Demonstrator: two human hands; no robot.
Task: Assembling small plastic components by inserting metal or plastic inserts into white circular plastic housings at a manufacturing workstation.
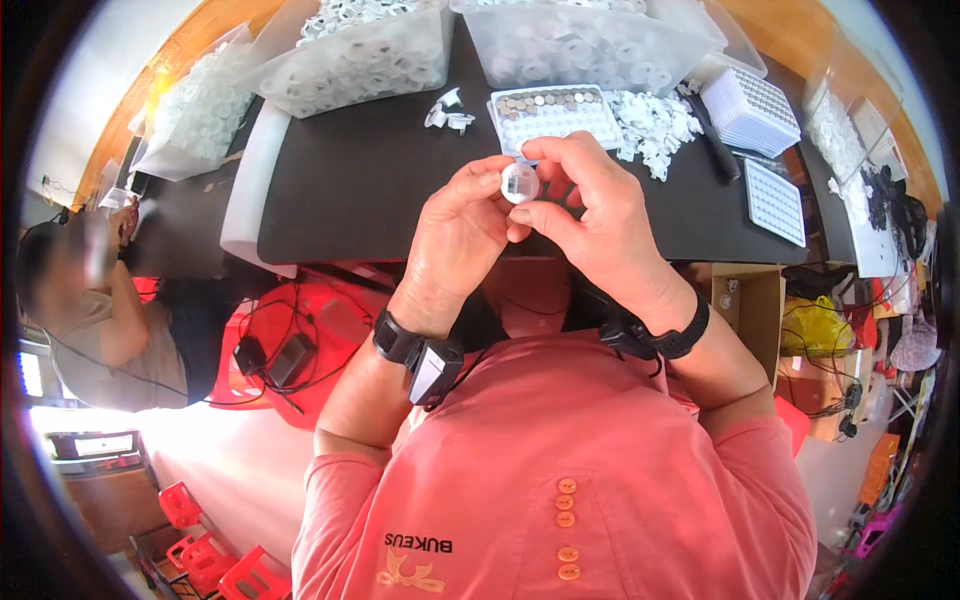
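Observation:
Between my two hands, over the near edge of the dark table, is a small round white and clear plastic part (pixel 519 184). My left hand (pixel 462 222) pinches its left side with thumb and fingertips. My right hand (pixel 598 205) grips it from the right, thumb below and index finger above. Just beyond my fingers lies a white tray (pixel 555 113) with rows of round pockets; small round metallic pieces fill its far rows. Right of that tray is a heap of small white plastic pieces (pixel 655 130). A few white plastic parts (pixel 450 112) lie to its left.
Two translucent bins (pixel 365 65) (pixel 590 50) full of white parts stand at the back. A stack of white trays (pixel 752 112), a single tray (pixel 775 203) and a black-handled tool (pixel 716 145) are at right. Another person (pixel 110 320) works at far left, beside a bag of parts (pixel 195 105).

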